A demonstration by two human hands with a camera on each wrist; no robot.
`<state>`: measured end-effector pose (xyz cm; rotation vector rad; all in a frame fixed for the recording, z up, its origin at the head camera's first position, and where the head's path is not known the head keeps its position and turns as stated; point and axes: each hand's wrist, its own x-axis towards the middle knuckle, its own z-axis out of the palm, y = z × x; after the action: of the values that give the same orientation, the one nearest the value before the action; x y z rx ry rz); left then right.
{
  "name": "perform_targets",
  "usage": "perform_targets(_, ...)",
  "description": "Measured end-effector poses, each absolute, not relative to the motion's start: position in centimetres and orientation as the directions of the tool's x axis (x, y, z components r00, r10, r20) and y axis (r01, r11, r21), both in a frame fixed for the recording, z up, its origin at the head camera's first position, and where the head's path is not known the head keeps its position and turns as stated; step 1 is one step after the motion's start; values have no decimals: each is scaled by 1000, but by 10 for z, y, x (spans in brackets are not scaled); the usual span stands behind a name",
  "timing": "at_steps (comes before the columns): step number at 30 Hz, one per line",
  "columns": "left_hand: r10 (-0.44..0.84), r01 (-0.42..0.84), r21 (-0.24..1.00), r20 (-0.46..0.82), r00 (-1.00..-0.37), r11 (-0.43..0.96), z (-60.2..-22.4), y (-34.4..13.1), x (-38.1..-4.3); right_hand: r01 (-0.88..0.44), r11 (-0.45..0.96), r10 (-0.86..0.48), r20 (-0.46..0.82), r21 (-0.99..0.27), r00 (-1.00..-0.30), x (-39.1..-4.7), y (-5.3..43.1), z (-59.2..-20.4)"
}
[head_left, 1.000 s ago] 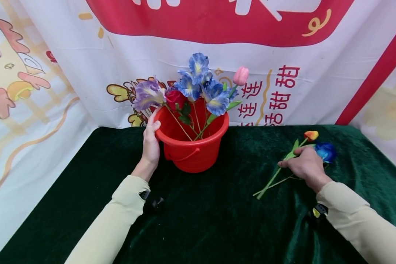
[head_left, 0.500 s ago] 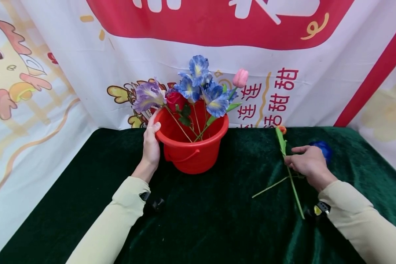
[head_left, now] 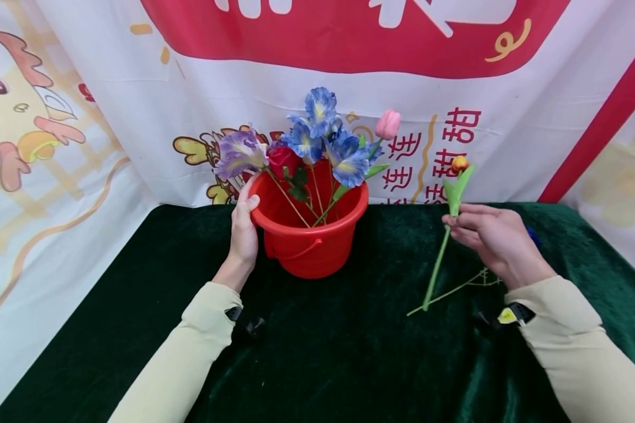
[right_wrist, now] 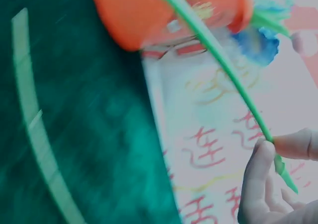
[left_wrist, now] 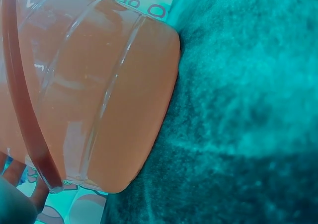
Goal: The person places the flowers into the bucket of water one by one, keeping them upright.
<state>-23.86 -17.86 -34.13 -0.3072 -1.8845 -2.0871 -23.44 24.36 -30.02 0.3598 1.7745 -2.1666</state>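
My left hand holds the rim of a red bucket from its left side, thumb over the edge. In the bucket stand a purple iris, a red rose, blue irises and a pink tulip. My right hand pinches the green stem of an orange-yellow tulip between thumb and fingers, bloom upward. In the right wrist view the tulip stem runs from the fingertips past the bucket. Below that hand a blue flower lies on the cloth, mostly hidden, with its thin stem showing.
A dark green velvet cloth covers the table. Close behind the bucket hangs a white printed curtain with red lettering. The bucket's handle hangs down its side in the left wrist view.
My right hand has lifted the orange-yellow tulip off the cloth and turned it more upright, bloom up. The blue flower stays on the table. The left hand and bucket have hardly moved.
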Motion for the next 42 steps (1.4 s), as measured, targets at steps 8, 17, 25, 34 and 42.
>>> perform_targets(8,-83,360,930,354,-932,-74,-342,-179,-239,258,-349,-12,-272,-901,-962,-242,206,-274)
perform_targets(17,-80,362,929,357,-931,-71,-342,-182,-241,141,-472,32,-176,-870,-984,-247,173,-237)
perform_targets(25,-82,372,924,365,-927,-90,-342,-181,-239,40,-481,99,-99,-876,-990,-248,145,-232)
perform_targets(34,-72,361,928,356,-932,-87,-342,-181,-239,-107,-210,207,63,-972,-976,-247,111,-256)
perform_targets(42,-65,363,929,358,-931,-79,-342,-181,-239,-268,141,194,292,-953,-937,-238,86,-276)
